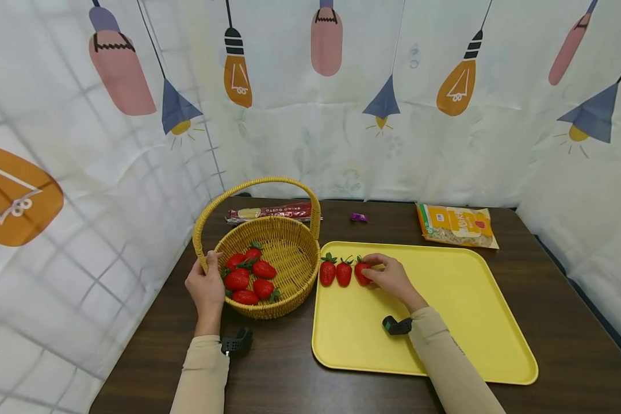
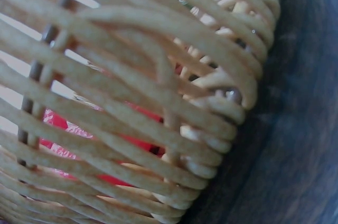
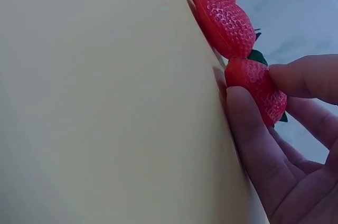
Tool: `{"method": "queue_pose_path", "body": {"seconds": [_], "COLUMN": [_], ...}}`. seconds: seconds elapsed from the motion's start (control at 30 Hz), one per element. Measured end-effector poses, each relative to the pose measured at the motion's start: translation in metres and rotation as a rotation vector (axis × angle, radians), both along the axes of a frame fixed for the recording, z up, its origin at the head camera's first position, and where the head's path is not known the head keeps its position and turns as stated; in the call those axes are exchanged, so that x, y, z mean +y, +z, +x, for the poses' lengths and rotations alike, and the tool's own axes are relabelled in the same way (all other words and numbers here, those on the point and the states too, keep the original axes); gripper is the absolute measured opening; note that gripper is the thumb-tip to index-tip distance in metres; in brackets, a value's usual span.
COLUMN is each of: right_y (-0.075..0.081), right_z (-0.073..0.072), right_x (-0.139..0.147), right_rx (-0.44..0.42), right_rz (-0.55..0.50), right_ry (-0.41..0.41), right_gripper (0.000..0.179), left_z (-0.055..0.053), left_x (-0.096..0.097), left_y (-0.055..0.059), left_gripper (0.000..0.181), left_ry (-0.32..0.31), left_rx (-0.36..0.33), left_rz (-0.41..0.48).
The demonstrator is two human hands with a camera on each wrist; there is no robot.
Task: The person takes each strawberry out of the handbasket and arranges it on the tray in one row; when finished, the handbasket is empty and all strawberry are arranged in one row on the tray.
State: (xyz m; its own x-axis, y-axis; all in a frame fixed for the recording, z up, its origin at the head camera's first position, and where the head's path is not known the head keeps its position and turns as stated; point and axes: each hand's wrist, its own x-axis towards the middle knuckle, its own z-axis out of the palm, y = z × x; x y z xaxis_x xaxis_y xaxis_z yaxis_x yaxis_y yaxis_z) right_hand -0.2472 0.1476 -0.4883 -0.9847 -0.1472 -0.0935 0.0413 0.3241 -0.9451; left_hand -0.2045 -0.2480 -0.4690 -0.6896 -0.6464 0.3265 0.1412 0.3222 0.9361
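My left hand (image 1: 207,290) grips the left side of a yellow wicker basket (image 1: 297,253), where the handle meets the rim. Several red strawberries (image 1: 236,279) with green leaves lie in the left part of the basket. In the left wrist view the basket's woven wall (image 2: 121,81) fills most of the frame, with red showing through the gaps. My right hand (image 1: 393,280) pinches a strawberry (image 3: 256,84) between thumb and fingers at the yellow tray's upper left. Two more strawberries (image 1: 344,273) stand in a row just left of it, leaves pointing away from me.
The yellow tray (image 1: 460,322) lies on the dark wooden table (image 1: 274,368). Behind the basket is a long red packet (image 1: 284,211). A small purple wrapped piece (image 1: 359,217) and a yellow bag of grains (image 1: 456,225) lie beyond the tray. Patterned curtains surround the table.
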Motion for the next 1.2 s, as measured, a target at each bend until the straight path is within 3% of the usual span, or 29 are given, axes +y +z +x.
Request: {"method": "queue_pose_path", "body": {"seconds": [0.4, 0.67, 0.87, 1.2], "right_y": [0.000, -0.002, 0.001, 0.028], "right_z": [0.001, -0.003, -0.002, 0.007], "right_x": [-0.001, 0.009, 0.010, -0.017], "right_rx": [0.022, 0.122, 0.156, 0.229], "right_rz": [-0.018, 0.059, 0.019, -0.126], "right_ry": [0.035, -0.135, -0.179, -0.075], "right_gripper": [0.033, 0.026, 0.027, 0.026], "left_z": [0.000, 0.000, -0.001, 0.000], "left_x": [-0.001, -0.001, 0.000, 0.000], "left_y": [-0.001, 0.000, 0.000, 0.001], "left_gripper": [0.056, 0.056, 0.055, 0.054], "left_ry": [0.000, -0.001, -0.001, -0.007], "left_rx": [-0.005, -0.010, -0.009, 0.003], "left_rz": [-0.004, -0.002, -0.006, -0.002]}}
